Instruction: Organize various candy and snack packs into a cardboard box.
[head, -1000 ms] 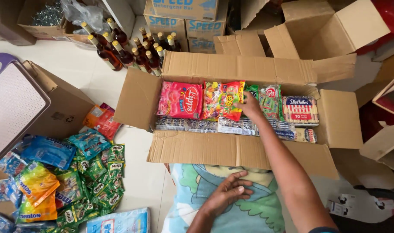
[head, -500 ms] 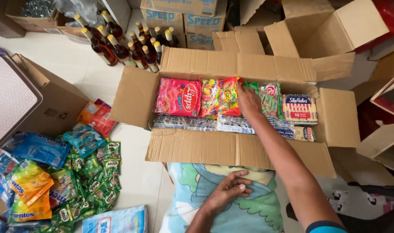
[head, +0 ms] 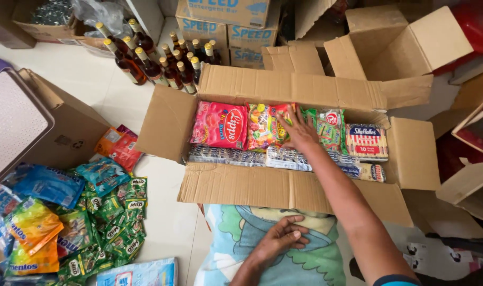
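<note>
An open cardboard box [head: 252, 185] lies in front of me, packed with snack bags. My right hand [head: 297, 130] reaches into it and presses flat on a multicoloured candy bag [head: 265, 124], fingers spread. A red candy bag [head: 219, 124] lies to its left, with green packets [head: 328, 127] and a red-striped cracker pack [head: 366, 142] to the right. A row of silvery-blue wrapped packs [head: 236, 155] lines the box's near side. My left hand [head: 281, 238] rests loosely curled on a cartoon-print cloth [head: 236, 233] over my lap, holding nothing.
Loose sachets and candy bags [head: 66, 222] are heaped on the white floor at the left, beside a brown carton [head: 66, 132]. Brown glass bottles [head: 156, 58] stand behind the box. Empty cartons [head: 395, 47] are stacked at the back and right.
My right hand has slid left inside the box, from the green packets onto the multicoloured candy bag. My left hand stays on the cloth.
</note>
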